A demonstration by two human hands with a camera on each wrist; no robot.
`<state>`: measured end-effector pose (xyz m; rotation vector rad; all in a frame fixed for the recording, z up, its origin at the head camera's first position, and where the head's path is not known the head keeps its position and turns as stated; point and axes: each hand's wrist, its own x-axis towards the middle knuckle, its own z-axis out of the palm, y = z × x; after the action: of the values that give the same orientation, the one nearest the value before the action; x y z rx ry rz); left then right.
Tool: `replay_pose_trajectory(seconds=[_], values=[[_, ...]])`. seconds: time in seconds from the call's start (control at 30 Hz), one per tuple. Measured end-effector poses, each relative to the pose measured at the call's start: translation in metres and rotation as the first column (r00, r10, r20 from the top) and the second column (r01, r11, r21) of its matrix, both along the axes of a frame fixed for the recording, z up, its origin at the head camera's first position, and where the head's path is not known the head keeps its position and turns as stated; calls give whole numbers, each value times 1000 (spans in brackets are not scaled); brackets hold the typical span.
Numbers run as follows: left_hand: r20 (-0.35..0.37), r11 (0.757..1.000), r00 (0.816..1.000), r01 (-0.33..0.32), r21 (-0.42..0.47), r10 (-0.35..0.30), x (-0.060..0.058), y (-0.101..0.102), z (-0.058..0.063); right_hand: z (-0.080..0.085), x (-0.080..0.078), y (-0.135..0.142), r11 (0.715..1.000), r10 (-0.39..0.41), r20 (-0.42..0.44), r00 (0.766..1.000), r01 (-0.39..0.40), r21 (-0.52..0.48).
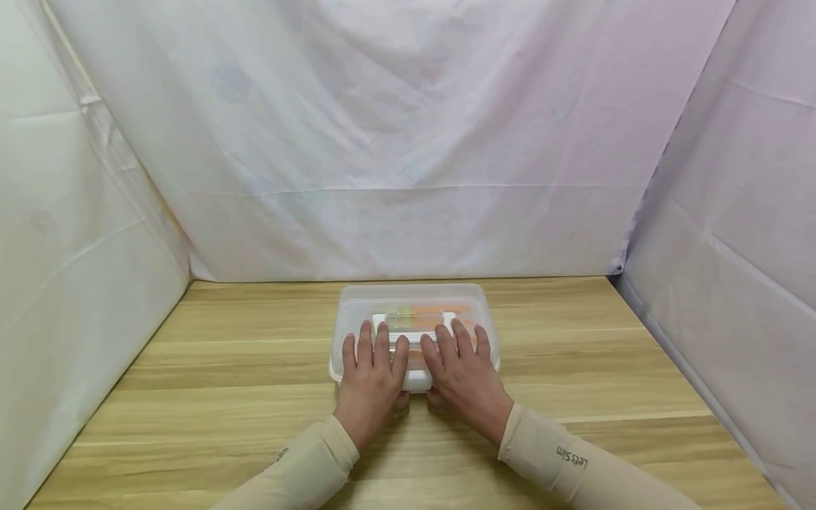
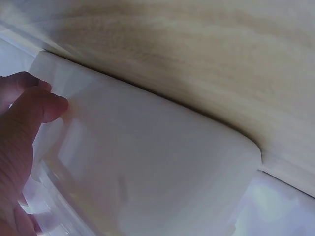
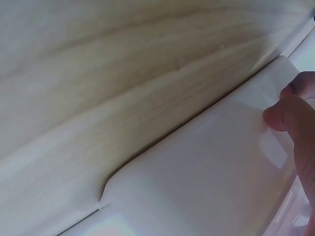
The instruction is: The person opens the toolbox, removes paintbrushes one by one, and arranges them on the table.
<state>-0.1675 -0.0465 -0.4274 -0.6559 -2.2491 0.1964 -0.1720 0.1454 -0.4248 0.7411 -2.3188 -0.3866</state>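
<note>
A white storage box (image 2: 162, 152) with a clear lid (image 1: 414, 292) sits on the table at the middle of the head view. On the lid is a white carry handle (image 1: 411, 338), and a white latch (image 1: 417, 382) shows at the front edge. My left hand (image 1: 371, 379) holds the box's near left side, fingers spread on the lid and thumb (image 2: 49, 105) against the front wall. Mirroring it, my right hand (image 1: 470, 379) grips the near right side, its thumb (image 3: 281, 114) also on the front wall. Orange and yellow-green items (image 1: 400, 312) show blurred through the lid.
The wood-grain table (image 1: 255, 397) extends around the box on all sides. White cloth (image 1: 408, 142) hangs behind it, with more cloth along the left and right sides.
</note>
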Motion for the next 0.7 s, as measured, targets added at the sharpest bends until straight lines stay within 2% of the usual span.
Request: replay_pose_trajectory(seconds=[0.7], values=[[9,1000,1000,12,19,-12,-2,0,-1,0,0,1,1000,-6,7,1000,6,20]])
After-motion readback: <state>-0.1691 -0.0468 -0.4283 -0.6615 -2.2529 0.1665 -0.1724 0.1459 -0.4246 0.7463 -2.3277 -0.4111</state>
